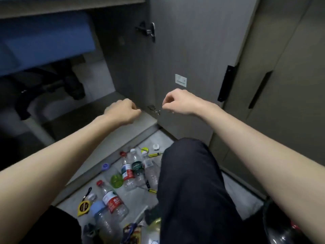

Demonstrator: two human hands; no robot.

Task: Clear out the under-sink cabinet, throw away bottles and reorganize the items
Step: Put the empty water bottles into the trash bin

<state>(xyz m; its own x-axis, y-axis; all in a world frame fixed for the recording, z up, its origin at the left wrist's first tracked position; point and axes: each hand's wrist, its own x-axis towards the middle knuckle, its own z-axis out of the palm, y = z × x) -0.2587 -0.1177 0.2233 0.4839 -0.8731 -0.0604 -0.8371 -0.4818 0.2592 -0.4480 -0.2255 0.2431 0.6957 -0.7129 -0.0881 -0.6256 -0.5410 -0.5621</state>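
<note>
My left hand [123,110] is curled into a fist over the front edge of the open cabinet's floor [79,120], with nothing visible in it. To its right, my right hand [177,103] hovers with fingers curled down in front of the open cabinet door [184,50], beside the lower hinge [154,109]; I see nothing in it either. Several empty plastic bottles lie on the tiled floor below: one with a red label [113,199], another red-labelled one [127,172], a green-labelled one [137,169], and a clear one [151,173].
Among the bottles lie a green lid [116,180], a yellow tape measure [84,206], a yellow-handled screwdriver [155,154] and loose caps. Inside the cabinet are a blue body [44,41] and black pipework [73,85]. My knee [190,182] covers the floor on the right.
</note>
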